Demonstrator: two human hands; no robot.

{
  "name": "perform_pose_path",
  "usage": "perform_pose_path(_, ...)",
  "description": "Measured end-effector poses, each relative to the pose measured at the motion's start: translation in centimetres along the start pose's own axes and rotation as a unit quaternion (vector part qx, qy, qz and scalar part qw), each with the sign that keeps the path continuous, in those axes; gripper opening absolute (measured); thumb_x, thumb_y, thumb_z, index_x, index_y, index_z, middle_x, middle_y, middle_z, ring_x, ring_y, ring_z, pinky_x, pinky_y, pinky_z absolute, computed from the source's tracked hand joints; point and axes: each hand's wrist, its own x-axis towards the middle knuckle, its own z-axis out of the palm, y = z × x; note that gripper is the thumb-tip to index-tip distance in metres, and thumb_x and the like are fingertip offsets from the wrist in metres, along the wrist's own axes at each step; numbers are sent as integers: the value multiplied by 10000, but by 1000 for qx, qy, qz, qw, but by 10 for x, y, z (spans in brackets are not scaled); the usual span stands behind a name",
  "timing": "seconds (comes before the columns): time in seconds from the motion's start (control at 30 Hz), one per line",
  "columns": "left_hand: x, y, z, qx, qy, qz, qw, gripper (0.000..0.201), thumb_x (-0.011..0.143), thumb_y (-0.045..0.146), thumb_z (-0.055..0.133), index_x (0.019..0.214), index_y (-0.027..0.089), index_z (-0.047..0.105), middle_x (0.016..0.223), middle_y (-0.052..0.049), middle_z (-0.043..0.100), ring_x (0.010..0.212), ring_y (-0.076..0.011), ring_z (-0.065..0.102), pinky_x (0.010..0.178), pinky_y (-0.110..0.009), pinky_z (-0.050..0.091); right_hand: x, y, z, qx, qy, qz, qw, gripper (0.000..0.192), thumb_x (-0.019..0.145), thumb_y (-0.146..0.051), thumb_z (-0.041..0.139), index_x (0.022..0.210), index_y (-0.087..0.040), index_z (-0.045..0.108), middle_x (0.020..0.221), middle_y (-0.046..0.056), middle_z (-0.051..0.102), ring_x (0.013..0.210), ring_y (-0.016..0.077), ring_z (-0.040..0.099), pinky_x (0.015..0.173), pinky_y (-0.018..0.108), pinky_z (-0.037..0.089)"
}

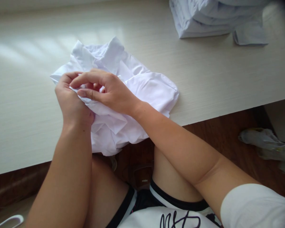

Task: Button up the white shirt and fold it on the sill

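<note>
I sit at a pale wood-grain table (216, 82), its near edge running across my knees, with dark brown floor (228, 139) below it. At the table's far right corner lies a stack (211, 17) of folded white cloth. On the floor to the right lies a crumpled bag (263, 139). No container is on the table. A crumpled white garment (147, 91) lies at the near edge, partly hanging over it toward my lap; its long axis runs from far left to near right. My left hand (70, 101) is closed, gripping a fold at the garment's left side. My right hand (106, 90) pinches the same fold between thumb and fingers, touching the left hand.
</note>
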Motion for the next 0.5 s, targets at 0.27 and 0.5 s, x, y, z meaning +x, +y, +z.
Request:
perform_pose_path(0.27,-1,0,3,8,22,116,993,223,612,112,758,699,173,562,651,22,606,632,-107,583,586,-247,492,4,-2,0,-38,58,-38,997,194,1004,-381,657,995,-188,671,1019,0,538,922,77,530,924,158,500)
perform_pose_path(0.5,12,-1,-5,-3,139,190,972,134,793,41,528,799,174,547,682,47,474,628,-67,457,653,-197,457,3,0,0,-72,47,-48,995,281,1012,-440,619,929,-172,594,1035,26,544,952,109,540,885,208,515)
